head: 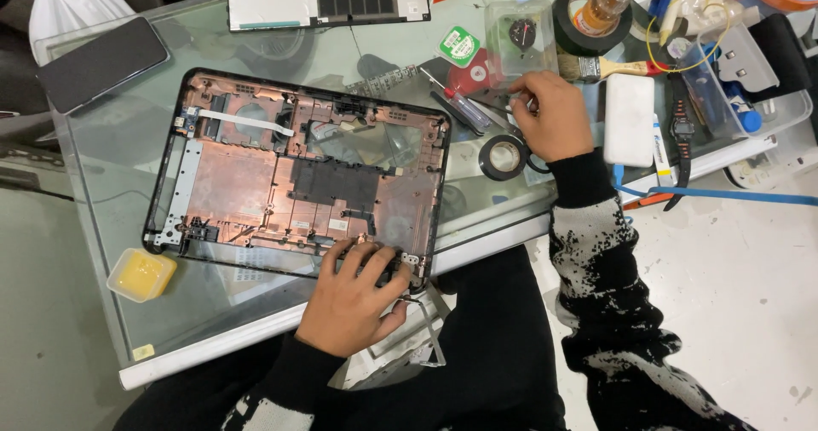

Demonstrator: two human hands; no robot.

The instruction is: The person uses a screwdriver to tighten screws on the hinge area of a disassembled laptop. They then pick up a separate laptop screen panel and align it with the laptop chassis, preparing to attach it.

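An opened laptop bottom case (pixel 256 171) with a copper-toned inside lies on the glass table (pixel 111 226). My left hand (pixel 354 299) rests on its near right corner, fingers spread over the black edge. My right hand (pixel 552 116) is further off at the right, fingers curled over small metal tools on the glass; whether it grips one is hidden. A red-handled screwdriver (pixel 464 106) lies just left of that hand, and a small roll of black tape (pixel 503 157) sits below it.
A dark phone (pixel 102 63) lies at the far left and a yellow tub (pixel 141 274) at the near left edge. A flat panel (pixel 328 5), a clear box (pixel 521 37), a big tape roll (pixel 588 5), a brush (pixel 601 67), a white block (pixel 629 117) crowd the back right.
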